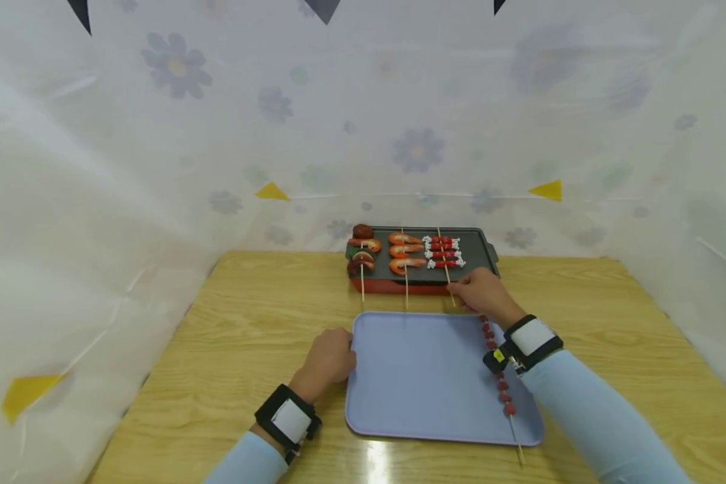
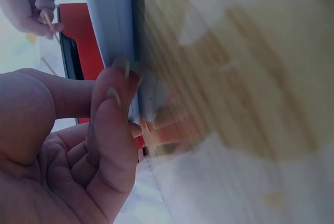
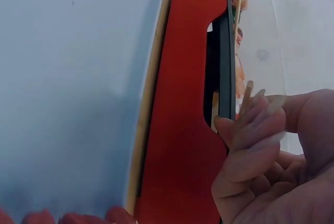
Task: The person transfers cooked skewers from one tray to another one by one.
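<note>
Down close, two light blue sleeves [image 1: 605, 417] reach over a shiny wood table [image 1: 266, 296], with a black band [image 1: 287, 420] on each wrist. Next comes a flat blue tray [image 1: 423, 376]. The left hand [image 1: 329, 356] has its thumb and fingers bent around the tray's left edge, pinching it. A stick of dark red balls [image 1: 503, 388] lies along the tray's right side, and its bare end pokes out over the near edge. Past that, the right hand [image 1: 482, 292] pinches the wooden end of the red and white stick [image 1: 444, 255]; its fingers are close together. That stick's food lies on the black top of a red grill [image 1: 474, 242], just behind the tray. Left of it is the shrimp stick [image 1: 405, 250], then a mixed stick [image 1: 363, 255] at the grill's left end. Farthest back hangs a pale sheet [image 1: 339, 101] with flowers.
</note>
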Demonstrator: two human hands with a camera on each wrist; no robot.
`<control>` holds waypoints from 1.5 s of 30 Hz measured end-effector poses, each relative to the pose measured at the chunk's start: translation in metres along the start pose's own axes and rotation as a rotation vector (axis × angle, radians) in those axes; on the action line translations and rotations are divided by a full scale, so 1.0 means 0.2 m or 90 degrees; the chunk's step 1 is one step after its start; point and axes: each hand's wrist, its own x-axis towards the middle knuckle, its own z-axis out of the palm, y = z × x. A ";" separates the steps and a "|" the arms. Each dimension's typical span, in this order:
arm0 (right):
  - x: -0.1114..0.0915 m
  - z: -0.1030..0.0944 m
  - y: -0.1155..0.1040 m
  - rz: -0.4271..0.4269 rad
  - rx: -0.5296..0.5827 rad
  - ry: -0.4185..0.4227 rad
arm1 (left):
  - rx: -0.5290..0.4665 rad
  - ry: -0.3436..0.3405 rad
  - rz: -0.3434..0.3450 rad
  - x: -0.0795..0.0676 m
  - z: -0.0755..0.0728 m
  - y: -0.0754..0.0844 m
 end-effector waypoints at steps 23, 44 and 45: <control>-0.03 0.00 0.01 -0.034 -0.011 0.045 | 0.016 -0.008 -0.002 0.00 0.03 0.04; -0.56 0.14 -0.08 -0.102 -0.028 0.032 | -0.010 -0.003 -0.012 0.00 0.02 -0.01; -0.58 0.15 -0.07 -0.098 -0.028 0.032 | -0.017 -0.006 -0.013 0.00 0.01 -0.01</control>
